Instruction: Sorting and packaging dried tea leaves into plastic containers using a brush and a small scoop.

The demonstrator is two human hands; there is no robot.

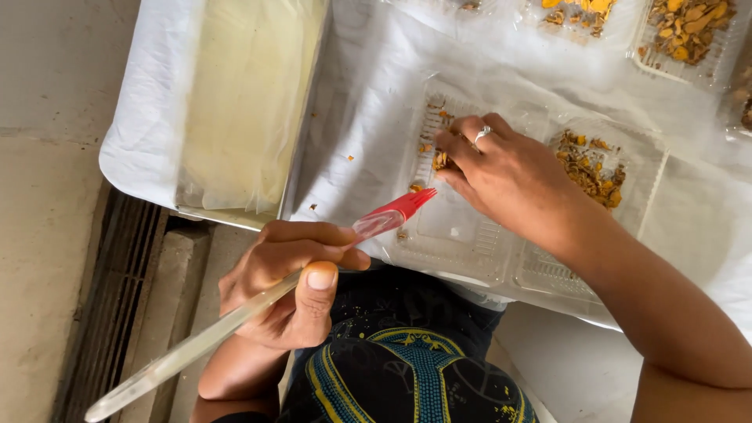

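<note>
A person's left hand (286,286) grips a clear-handled silicone brush (258,301), its red bristles over the near-left corner of an open clear plastic tray (462,235) that lies on a white plastic sheet (368,117). The right hand (501,168) pinches small orange-yellow pieces (440,160) inside the tray. The brush's long axis runs diagonally, handle trailing low and left off the table's near edge, bristles pointing up and right toward the tray. Good brushing here likely calls for light, short strokes, the free fingers steadying the flimsy tray. A filled compartment (591,168) sits just beyond the right hand.
</note>
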